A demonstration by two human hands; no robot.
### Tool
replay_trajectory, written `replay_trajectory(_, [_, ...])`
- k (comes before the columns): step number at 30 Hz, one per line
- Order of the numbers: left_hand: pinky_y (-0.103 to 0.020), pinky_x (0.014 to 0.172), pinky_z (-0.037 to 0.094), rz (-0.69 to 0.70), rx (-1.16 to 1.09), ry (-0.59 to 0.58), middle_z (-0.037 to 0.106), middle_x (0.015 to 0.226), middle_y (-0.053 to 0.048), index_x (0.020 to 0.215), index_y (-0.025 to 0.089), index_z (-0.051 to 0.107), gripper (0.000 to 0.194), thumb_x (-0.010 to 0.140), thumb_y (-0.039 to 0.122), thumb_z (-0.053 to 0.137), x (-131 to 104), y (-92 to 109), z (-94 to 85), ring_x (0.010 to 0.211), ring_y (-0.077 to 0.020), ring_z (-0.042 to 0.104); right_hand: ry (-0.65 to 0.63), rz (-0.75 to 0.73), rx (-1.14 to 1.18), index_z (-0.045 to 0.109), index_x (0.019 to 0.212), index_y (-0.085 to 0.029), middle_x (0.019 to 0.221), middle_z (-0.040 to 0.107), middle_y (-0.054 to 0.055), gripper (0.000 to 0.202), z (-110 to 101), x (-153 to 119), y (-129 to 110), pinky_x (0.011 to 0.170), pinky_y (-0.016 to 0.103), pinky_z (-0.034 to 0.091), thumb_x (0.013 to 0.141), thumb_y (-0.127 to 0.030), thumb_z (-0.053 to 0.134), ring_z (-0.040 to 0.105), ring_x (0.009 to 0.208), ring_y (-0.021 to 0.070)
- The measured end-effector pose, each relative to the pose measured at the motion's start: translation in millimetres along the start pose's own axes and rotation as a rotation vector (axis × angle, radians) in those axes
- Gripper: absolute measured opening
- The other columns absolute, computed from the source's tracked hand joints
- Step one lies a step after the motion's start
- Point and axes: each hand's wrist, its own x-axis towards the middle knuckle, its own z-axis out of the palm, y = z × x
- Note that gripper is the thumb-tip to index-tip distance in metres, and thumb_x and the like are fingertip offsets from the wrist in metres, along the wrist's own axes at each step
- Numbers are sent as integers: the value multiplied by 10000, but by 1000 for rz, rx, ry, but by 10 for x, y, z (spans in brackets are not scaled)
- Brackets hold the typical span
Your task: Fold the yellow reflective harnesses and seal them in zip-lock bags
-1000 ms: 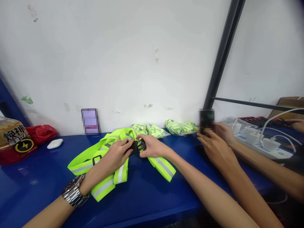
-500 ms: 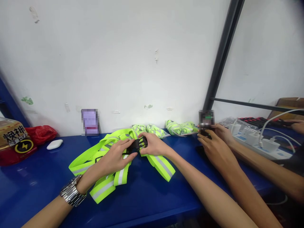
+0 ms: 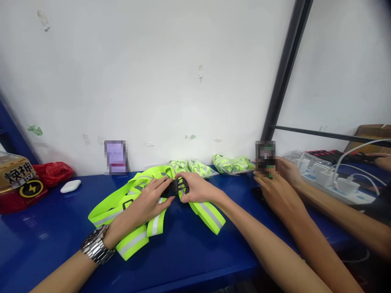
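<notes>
A neon yellow reflective harness (image 3: 132, 245) with grey stripes lies loosely looped on the blue table. My left hand (image 3: 150, 198), with a metal watch (image 3: 97, 245) at its wrist, grips the socket half of a black side-release buckle (image 3: 171, 188). Thumb and fingers of my right hand (image 3: 198, 187) pinch the pronged half (image 3: 183, 185) of that buckle. The two halves are in line and very close, with prongs showing between my hands; whether they are engaged I cannot tell. A black strap slider (image 3: 127, 203) sits on the webbing beside my left wrist.
Bagged yellow harnesses (image 3: 198, 167) lie along the wall. At right, another person's hands (image 3: 271, 185) hold a blurred dark device (image 3: 265, 156), near a power strip (image 3: 354, 195) with cables. Leftward are a white case (image 3: 70, 186), red plastic bag (image 3: 56, 173), bottle (image 3: 18, 183) and propped phone (image 3: 116, 158).
My left hand and watch have shifted slightly right. My right hand has barely moved, and the buckle halves stay close together. The other person's hands have moved a little around the device.
</notes>
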Motion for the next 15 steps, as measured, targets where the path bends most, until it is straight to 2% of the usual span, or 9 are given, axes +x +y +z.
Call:
replay_trajectory(3, [-473, 966, 459, 44, 23, -27, 549, 1296, -152, 1353, 183, 453, 496, 912, 408, 491, -15, -22, -8, 1171, -309, 529, -19, -23, -4, 473, 1232, -160, 1064, 593, 85, 660, 13, -3, 20, 801, 333, 422, 611, -210, 690, 552, 954, 244])
replay_trajectory(6, [-475, 969, 456, 72, 13, -30, 563, 1279, -148, 1359, 194, 451, 492, 916, 405, 489, -11, -31, -10, 1148, -302, 547, -15, -41, 27, 425, 1290, -159, 1166, 561, 118, 717, 21, -16, 1, 859, 360, 427, 623, -214, 683, 534, 1058, 272])
replay_trajectory(12, [-470, 969, 449, 68, 53, 13, 539, 1297, -162, 1375, 179, 430, 507, 924, 405, 478, 8, -53, -6, 1171, -313, 518, -25, -18, 113, 176, 1470, -181, 1404, 353, 174, 972, 73, -37, -89, 1019, 427, 361, 662, -313, 700, 343, 1309, 304])
replay_trajectory(15, [-467, 939, 464, 80, 54, 0, 549, 1275, -164, 1420, 183, 372, 539, 934, 398, 457, 5, -62, -15, 1132, -308, 527, -34, -24, 158, 83, 1499, -190, 1478, 266, 178, 1022, 97, -31, -101, 1078, 453, 301, 702, -382, 693, 269, 1368, 303])
